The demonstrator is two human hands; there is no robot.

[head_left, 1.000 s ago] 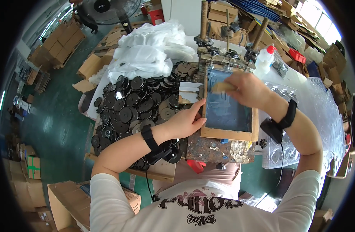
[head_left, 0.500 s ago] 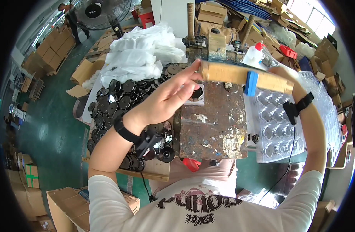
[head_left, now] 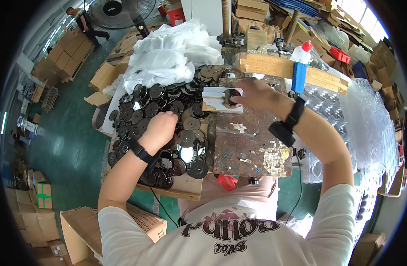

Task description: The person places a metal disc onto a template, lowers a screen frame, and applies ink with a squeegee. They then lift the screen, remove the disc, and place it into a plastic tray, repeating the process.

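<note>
My left hand reaches down into a heap of shiny black discs, its fingers curled with the tips hidden. Whatever it may hold does not show. My right hand is at a white rectangular holder on the worn, stained press table. Its thumb and fingers close on a black round part that sits on the holder. Above and behind this hand runs a long wooden bar with a blue block fixed around it.
White cloth-like bundles lie behind the discs. Clear plastic trays are at the right, with a red-capped bottle beyond the bar. A fan and another person are farther back. Cardboard boxes stand on the floor.
My left hand has gone from beside the wooden bar down to the discs. My right hand has left the bar's far end and come to the round part on the holder.
</note>
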